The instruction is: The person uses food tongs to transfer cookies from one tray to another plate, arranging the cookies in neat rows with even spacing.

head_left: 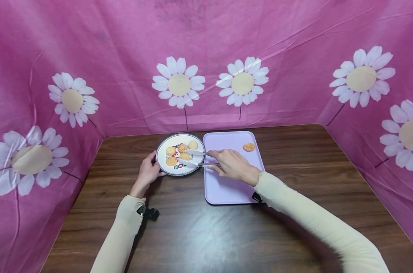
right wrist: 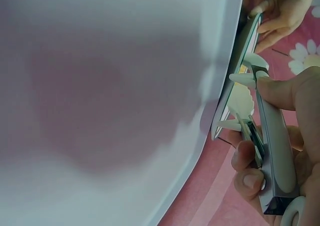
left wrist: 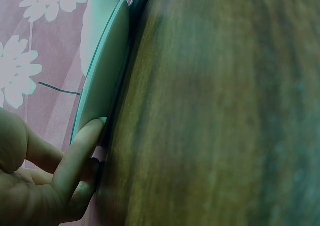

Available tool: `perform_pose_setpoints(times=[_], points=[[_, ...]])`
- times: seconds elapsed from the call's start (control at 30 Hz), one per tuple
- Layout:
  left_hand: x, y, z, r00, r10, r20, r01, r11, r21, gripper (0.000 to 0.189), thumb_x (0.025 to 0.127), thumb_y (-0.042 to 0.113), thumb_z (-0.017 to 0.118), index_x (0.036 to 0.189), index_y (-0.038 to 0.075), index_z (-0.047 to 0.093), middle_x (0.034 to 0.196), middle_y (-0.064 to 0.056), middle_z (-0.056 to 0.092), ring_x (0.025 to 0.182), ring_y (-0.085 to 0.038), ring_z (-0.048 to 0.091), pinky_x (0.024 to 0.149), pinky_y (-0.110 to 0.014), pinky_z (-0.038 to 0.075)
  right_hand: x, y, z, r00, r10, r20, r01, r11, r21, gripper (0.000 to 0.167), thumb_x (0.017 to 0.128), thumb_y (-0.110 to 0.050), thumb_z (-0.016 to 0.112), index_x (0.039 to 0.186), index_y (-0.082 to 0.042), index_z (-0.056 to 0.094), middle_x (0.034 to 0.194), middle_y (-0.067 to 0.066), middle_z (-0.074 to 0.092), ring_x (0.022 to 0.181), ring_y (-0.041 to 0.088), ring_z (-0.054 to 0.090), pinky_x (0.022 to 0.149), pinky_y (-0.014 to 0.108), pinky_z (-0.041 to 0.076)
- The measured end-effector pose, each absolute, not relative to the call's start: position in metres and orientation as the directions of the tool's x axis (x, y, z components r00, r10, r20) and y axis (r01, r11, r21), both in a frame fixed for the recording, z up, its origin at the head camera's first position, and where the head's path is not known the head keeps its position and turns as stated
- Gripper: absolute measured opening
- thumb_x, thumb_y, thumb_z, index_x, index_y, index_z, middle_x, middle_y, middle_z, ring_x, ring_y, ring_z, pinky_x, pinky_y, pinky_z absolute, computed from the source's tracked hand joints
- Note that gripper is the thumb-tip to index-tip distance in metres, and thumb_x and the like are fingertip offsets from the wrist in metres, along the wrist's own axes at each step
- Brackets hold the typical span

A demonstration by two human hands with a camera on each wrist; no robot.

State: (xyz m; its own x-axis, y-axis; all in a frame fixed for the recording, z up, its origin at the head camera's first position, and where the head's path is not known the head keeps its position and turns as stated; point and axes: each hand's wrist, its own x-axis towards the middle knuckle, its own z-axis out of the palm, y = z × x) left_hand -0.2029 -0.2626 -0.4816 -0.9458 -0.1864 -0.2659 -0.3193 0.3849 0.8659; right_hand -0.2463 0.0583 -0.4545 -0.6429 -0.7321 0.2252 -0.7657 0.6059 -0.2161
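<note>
A white oval plate (head_left: 162, 167) with a dark rim lies left of centre, holding several cookies (head_left: 171, 161). The fingers of my left hand (head_left: 149, 169) grip its left edge; in the left wrist view some fingers (left wrist: 80, 148) touch the plate's outer side (left wrist: 102, 80). My right hand (head_left: 235, 165) grips metal tongs (right wrist: 277, 146) with pale tips, reaching leftward over the plate. The tongs' arms are spread, with the tips near the middle cookie (head_left: 184, 156); whether they touch it, I cannot tell. Beneath my right hand lies a lilac tray (head_left: 226, 191), bearing one pretzel-shaped cookie (head_left: 248, 147).
Everything stands on a dark wooden table (head_left: 179, 235). The plate's right edge is close against the tray's left side. Behind and at both sides hangs a pink cloth (head_left: 206, 34) with daisies. Each wrist wears a black camera strap (head_left: 148, 212).
</note>
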Motion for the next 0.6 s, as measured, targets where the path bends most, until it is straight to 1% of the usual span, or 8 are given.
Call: perform_pose_setpoints(times=[0.07,0.23,0.6], points=[[-0.2028,-0.2614,-0.4813,-0.945,-0.187,-0.267,-0.321,0.381,0.867,0.062,0.108,0.002,0.035,0.167,0.007,0.017,0.168,-0.026,0.027,0.093,-0.019,0.068,0.072,-0.019,0.067,-0.2463,0.0584,-0.455,-0.644,-0.733,0.219,-0.765,0.608,-0.213,0.043,0.096,-0.031,0.074,0.131,-0.008,0.065,0.074,-0.002,0.059,0.057,0.011,0.052,0.046,0.03,0.05],[-0.2032,-0.2607,-0.4795,-0.944,-0.188,-0.273,-0.325,0.373,0.869,0.063,0.108,0.003,0.034,0.168,0.008,0.016,0.169,-0.025,0.025,0.097,-0.02,0.068,0.073,-0.018,0.067,-0.2462,0.058,-0.4549,-0.647,-0.732,0.215,-0.762,0.611,-0.214,0.041,0.097,-0.032,0.074,0.13,-0.008,0.066,0.073,-0.003,0.058,0.056,0.011,0.051,0.045,0.029,0.048],[-0.2022,-0.2611,-0.479,-0.942,-0.188,-0.278,-0.331,0.382,0.863,0.063,0.108,0.003,0.035,0.168,0.008,0.016,0.169,-0.025,0.026,0.098,-0.02,0.067,0.074,-0.018,0.066,-0.2463,0.0581,-0.4553,-0.65,-0.731,0.207,-0.759,0.613,-0.219,0.04,0.096,-0.03,0.075,0.128,-0.008,0.066,0.071,-0.003,0.056,0.056,0.011,0.051,0.044,0.029,0.046]])
